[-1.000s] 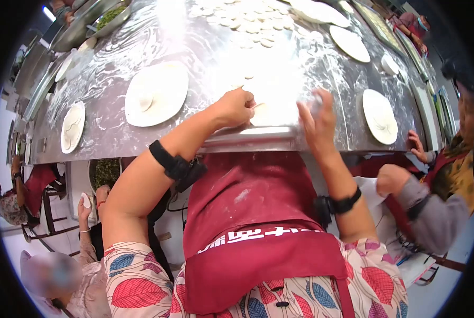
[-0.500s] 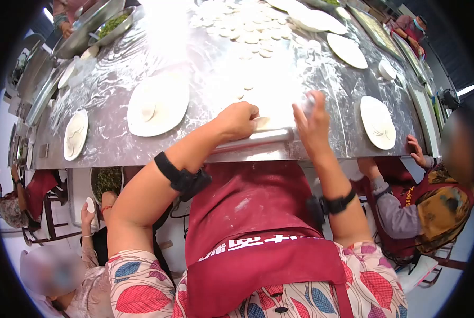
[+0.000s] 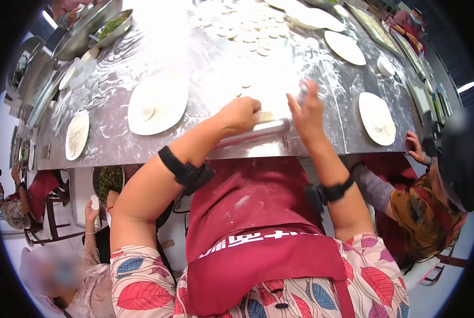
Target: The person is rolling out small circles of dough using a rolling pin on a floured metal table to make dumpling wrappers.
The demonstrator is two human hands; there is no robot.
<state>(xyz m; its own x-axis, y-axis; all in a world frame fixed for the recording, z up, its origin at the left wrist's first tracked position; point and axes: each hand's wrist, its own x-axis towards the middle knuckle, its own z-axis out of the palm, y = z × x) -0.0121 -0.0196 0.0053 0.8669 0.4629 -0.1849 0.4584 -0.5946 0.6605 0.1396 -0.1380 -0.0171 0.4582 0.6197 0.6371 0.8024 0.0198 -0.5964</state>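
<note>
My left hand (image 3: 240,115) is closed, its fingertips pinching the edge of a small round dough wrapper (image 3: 265,115) on the floured steel table. Just on my side of the wrapper lies a shiny metal rolling pin (image 3: 255,131), blurred by motion. My right hand (image 3: 307,111) is at the pin's right end, with thumb and forefinger raised and apart. Blur and angle hide whether its palm touches the pin. A greyish patch between those fingers cannot be made out. Two small dough pieces (image 3: 246,85) lie beyond my left hand.
Many dough discs (image 3: 247,34) are scattered farther back. White oval plates stand left (image 3: 165,108), far left (image 3: 70,151) and right (image 3: 374,135), some bearing wrappers. A bowl of green filling (image 3: 115,27) is at back left. Co-workers sit on both sides; one hand (image 3: 417,148) rests at the right edge.
My right hand and the rolling pin have shifted slightly away from me. My left hand stays at the wrapper. The co-worker on the right has leaned forward.
</note>
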